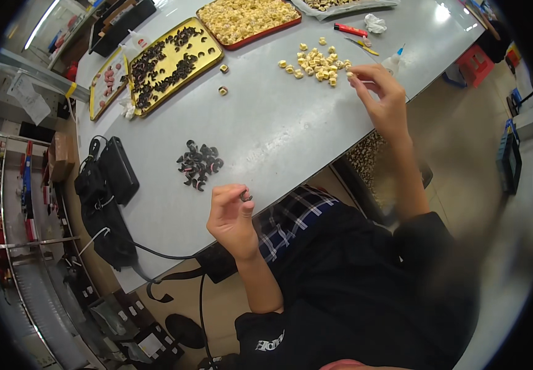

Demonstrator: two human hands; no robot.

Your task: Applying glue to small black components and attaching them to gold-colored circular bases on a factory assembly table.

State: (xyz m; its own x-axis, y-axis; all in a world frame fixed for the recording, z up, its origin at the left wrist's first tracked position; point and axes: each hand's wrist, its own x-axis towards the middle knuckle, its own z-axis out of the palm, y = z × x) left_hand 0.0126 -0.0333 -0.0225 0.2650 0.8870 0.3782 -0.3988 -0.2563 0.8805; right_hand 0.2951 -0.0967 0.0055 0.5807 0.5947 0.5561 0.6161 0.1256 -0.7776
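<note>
My left hand is raised near the table's front edge, pinching a small black curved piece between thumb and fingers. Just beyond it lies a loose pile of similar black curved pieces. Farther right, my right hand has thumb and forefinger closed on a small cream-coloured block. That hand is at the right side of a scattered heap of cream-coloured blocks. Apart from both piles, two cream pieces with dark parts, one behind the other, sit on the table.
At the back are a yellow tray of black pieces and a red-rimmed tray heaped with cream blocks. A red tube, yellow-handled tool and small bottle lie back right. Black power adapters and cables occupy the left edge.
</note>
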